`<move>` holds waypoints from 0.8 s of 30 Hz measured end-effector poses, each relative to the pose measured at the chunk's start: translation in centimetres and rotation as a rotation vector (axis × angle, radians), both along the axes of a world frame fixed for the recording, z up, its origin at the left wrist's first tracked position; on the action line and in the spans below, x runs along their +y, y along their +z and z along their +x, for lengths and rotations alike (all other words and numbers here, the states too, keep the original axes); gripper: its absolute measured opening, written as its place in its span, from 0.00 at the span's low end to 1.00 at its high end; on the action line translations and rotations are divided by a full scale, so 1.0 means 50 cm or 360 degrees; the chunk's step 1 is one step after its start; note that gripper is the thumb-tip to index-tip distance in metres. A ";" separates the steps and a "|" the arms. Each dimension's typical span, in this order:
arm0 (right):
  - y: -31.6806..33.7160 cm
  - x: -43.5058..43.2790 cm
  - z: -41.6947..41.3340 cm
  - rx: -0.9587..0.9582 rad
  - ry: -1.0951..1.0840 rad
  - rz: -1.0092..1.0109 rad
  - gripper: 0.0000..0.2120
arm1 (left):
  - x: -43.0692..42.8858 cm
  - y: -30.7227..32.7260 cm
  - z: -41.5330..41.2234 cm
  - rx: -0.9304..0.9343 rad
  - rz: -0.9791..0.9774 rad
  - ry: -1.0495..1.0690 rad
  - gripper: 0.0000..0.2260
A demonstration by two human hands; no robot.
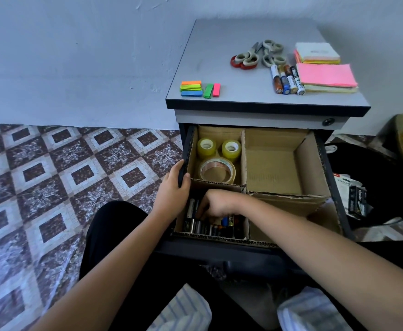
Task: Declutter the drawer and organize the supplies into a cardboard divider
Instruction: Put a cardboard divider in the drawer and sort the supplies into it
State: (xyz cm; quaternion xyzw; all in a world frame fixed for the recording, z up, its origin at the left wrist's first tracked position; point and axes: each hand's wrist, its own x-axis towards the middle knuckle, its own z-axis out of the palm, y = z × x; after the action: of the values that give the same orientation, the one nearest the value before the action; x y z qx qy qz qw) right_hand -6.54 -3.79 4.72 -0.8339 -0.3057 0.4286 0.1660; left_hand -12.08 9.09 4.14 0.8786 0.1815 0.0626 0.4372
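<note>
The open drawer [334, 185] holds a cardboard divider [244, 161] with four compartments. Three tape rolls [217, 170] lie in the far left compartment. Several batteries [205, 226] fill the near left one. My right hand [219, 204] reaches down into that compartment with curled fingers among the batteries; whether it grips one is hidden. My left hand [174, 189] grips the drawer's left side wall. The far right compartment is bare cardboard, and my right forearm covers part of the near right one.
On the cabinet top [238, 94] lie scissors [257, 54], several batteries [287, 80], sticky note pads [324, 72] and coloured page flags [199, 88]. A dark bag with packaging [358, 201] sits on the patterned floor to the right. My knees are below the drawer.
</note>
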 end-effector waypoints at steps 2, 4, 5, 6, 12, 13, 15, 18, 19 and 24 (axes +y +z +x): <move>0.031 -0.004 0.000 -0.0054 0.0084 0.0024 0.13 | -0.001 0.004 0.000 0.0022 0.0001 -0.0004 0.20; 0.079 -0.018 0.003 -0.0079 0.0124 0.0112 0.14 | -0.003 0.012 -0.006 0.0032 0.0148 0.0009 0.20; 0.106 -0.032 0.005 -0.0057 0.0094 0.0177 0.15 | -0.004 0.019 -0.010 -0.0024 0.0305 0.0029 0.19; 0.140 -0.051 0.012 -0.0045 0.0032 0.0253 0.15 | -0.005 0.031 -0.009 -0.0139 0.0468 0.0038 0.19; 0.308 -0.201 0.095 -0.0433 -0.0507 0.0592 0.10 | -0.052 0.188 0.080 -0.0729 0.0633 -0.0211 0.14; 0.325 -0.222 0.115 -0.0506 -0.0643 0.0638 0.09 | -0.069 0.222 0.108 -0.0747 0.0577 -0.0252 0.13; 0.353 -0.261 0.157 -0.0642 -0.0925 0.0740 0.07 | -0.110 0.288 0.175 -0.0729 0.0499 -0.0310 0.10; 0.389 -0.302 0.208 -0.0792 -0.1159 0.0777 0.04 | -0.170 0.348 0.276 -0.0578 0.0564 -0.0417 0.10; 0.397 -0.312 0.223 -0.0808 -0.1195 0.0783 0.03 | -0.189 0.359 0.305 -0.0502 0.0594 -0.0452 0.10; 0.405 -0.320 0.284 -0.0766 -0.1229 0.0698 0.04 | -0.241 0.347 0.415 -0.0005 0.0486 -0.0497 0.16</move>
State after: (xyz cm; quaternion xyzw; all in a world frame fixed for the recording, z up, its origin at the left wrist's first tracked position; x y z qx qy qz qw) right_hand 7.65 -19.80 24.95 -0.9068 -0.0873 0.0571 0.4084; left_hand 8.67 -2.95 21.48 0.9520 0.0309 0.0222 0.3037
